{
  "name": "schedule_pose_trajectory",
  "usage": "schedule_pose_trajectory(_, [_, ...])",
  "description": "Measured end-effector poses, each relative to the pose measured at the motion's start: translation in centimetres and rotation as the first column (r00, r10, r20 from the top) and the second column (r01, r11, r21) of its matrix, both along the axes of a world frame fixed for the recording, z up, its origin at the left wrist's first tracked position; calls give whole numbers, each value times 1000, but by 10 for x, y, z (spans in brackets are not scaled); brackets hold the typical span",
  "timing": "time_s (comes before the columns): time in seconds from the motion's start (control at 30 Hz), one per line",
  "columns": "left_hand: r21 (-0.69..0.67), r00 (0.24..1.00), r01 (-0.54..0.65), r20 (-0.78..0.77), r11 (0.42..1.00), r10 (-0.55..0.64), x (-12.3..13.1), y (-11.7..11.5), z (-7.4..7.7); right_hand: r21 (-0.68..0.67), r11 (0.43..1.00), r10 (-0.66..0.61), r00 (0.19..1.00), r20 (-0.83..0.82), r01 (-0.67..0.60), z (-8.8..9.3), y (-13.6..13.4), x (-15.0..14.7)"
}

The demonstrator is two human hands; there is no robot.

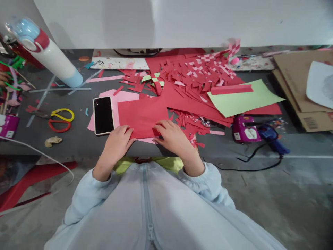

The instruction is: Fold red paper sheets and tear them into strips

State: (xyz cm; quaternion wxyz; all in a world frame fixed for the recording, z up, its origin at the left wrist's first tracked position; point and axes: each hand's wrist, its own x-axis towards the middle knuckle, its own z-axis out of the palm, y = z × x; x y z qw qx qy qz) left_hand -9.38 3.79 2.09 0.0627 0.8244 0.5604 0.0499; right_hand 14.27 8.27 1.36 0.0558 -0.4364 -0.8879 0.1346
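A sheet of red paper lies in front of me over pink paper, its near edge close to the table's front. My left hand grips the near left corner, thumb at the edge and fingers on top. At the near right corner my right hand holds the same sheet, fingers bent over it and thumb along the edge. A phone with a dark screen rests just left of the sheet, beside my left fingers. Cut red strips are scattered past my right hand.
Woven red and pink paper pieces pile up at the back. Green paper lies to the right, near a purple box, a blue glue gun and cardboard. Scissors and a bottle are at left.
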Motion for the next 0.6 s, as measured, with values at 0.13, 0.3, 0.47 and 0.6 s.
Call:
schedule_pose_trajectory(0.13, [18,999,-49,25,999,49,1,-3,-1,11,999,36,999,-16,-36,-1,-1,-3])
schedule_pose_trajectory(0.3, [27,994,-101,41,995,99,1,-9,-6,10,995,101,994,-40,-101,-3,-6,-18])
schedule_pose_trajectory(0.47, [12,995,-73,69,997,72,-4,-12,-9,-4,995,101,994,-42,-101,-6,-8,-29])
schedule_pose_trajectory(0.6, [26,992,-71,105,997,68,-9,-15,-15,-12,996,82,996,-39,-83,-7,-7,-29])
